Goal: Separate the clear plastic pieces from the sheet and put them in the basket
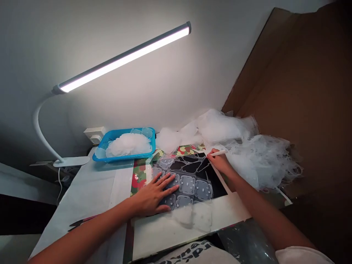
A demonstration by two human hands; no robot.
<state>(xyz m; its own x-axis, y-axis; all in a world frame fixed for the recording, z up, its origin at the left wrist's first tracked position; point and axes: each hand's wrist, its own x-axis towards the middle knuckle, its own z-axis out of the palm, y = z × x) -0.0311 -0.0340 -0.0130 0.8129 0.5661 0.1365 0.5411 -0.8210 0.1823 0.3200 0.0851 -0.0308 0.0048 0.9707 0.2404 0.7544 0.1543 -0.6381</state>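
Resting spread left hand (154, 194) on clear plastic sheet (187, 184), lower centre. Pinching white pen-like tool (220, 152) in right hand (220, 161), centre-right.

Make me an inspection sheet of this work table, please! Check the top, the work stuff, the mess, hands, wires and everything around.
Surface: white tabletop, with a flat black rectangular panel over part of it.
Job's things: translucent rounded-square plastic pieces on the panel; slim white pen-shaped tool; blue plastic basket holding whitish pieces.
Clutter: tangled heap of translucent plastic at right; slim dark pointed tools beside the left forearm.
Hands: left hand spread on the pieces; right hand grips the pen-shaped tool.
Cables: thin white cable below the lamp's base; far end not visible.
Surroundings: lit white bar-shaped lamp, pale wall, large brown cardboard sheet.
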